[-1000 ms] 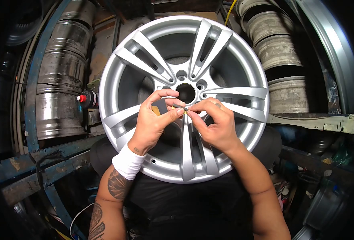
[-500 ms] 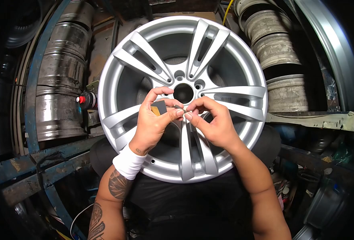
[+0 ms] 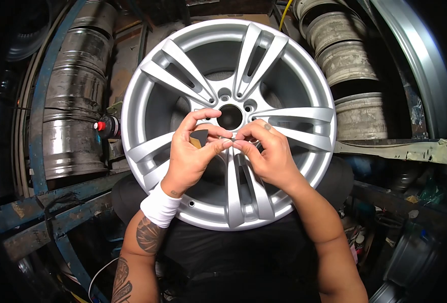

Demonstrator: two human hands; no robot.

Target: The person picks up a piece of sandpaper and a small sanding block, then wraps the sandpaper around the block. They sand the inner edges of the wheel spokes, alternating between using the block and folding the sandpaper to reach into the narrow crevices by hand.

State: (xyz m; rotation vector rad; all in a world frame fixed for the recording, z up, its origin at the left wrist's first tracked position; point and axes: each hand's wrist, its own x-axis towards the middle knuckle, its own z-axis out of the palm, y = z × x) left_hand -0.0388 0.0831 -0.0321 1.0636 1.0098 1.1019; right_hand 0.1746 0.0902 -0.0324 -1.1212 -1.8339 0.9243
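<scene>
My left hand [image 3: 192, 146] is closed around a small piece of sandpaper [image 3: 200, 136], dark grey on one face and tan on the other. Its index finger is raised and curved; the thumb and another finger pinch forward. My right hand [image 3: 266, 151] is closed in a pinch, thumb against index finger, its tips meeting those of the left. The bit of sandpaper between the fingertips is mostly hidden. Beneath both hands lies a silver alloy wheel [image 3: 261, 199] with paired spokes, face up. The fingertips are just below its round centre hole.
Stacked metal wheel barrels [image 3: 74, 96] stand on the left, with more rims [image 3: 347, 60] on the right. A dark bottle with a red cap [image 3: 100, 125] sits left of the wheel. Blue metal frame bars [image 3: 40, 146] and a pale bar [image 3: 400, 150] flank the wheel.
The fingertips have come closer together, hiding the grey sliver that showed between them. The sandpaper in my left hand has turned slightly. The wheel sits slightly further left in view.
</scene>
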